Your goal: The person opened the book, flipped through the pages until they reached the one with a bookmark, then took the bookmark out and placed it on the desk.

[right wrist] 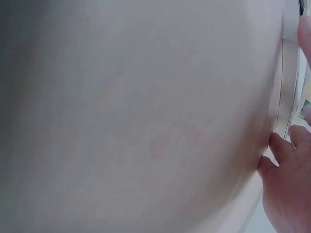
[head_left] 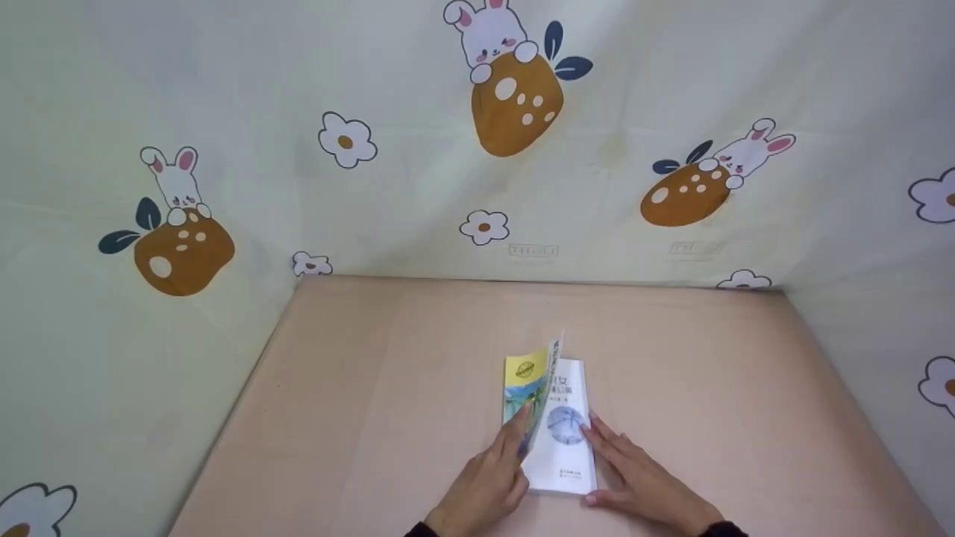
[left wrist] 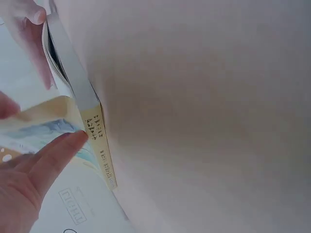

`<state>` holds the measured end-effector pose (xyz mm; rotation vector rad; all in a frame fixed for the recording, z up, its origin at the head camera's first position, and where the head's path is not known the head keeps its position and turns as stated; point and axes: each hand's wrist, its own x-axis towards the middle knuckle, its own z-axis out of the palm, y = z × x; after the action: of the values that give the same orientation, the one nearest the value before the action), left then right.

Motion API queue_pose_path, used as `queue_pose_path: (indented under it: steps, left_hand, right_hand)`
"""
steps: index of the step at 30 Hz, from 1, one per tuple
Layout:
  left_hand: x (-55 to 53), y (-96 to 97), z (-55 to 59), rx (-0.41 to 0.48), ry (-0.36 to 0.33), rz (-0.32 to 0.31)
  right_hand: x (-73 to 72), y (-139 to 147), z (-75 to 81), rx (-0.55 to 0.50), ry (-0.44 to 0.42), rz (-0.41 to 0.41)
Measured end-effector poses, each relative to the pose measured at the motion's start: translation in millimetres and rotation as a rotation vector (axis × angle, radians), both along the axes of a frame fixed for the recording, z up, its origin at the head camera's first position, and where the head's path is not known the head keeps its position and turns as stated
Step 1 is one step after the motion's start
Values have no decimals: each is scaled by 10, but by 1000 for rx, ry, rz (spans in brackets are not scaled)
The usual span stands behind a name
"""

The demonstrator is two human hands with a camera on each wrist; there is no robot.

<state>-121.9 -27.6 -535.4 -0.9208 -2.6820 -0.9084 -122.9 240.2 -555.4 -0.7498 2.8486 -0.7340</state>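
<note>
A paperback book point(head_left: 568, 462) lies on the tabletop with its cover lifted, showing a white page with a blue round picture. The yellow and blue book cover point(head_left: 522, 373) stands tilted up along the left side. My left hand point(head_left: 483, 481) pinches this cover, with the fingers against its coloured outer face. In the left wrist view the thumb is on the other side of it, and the yellow spine point(left wrist: 99, 145) shows beside the fingertips. My right hand point(head_left: 645, 477) rests along the book's right edge, fingers mostly straight, its thumb by the lower right corner.
The pinkish-beige tabletop point(head_left: 388, 418) extends around the book. Behind and at both sides hangs a pale sheet point(head_left: 403, 224) printed with rabbits, orange-brown fruit and flowers.
</note>
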Motion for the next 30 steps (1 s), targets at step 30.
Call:
queue_pose_path:
  steps: [30]
  left_hand:
    - [-242,-111,153,-436,-2,223]
  right_hand:
    - [20,30,-46,-53,35,12]
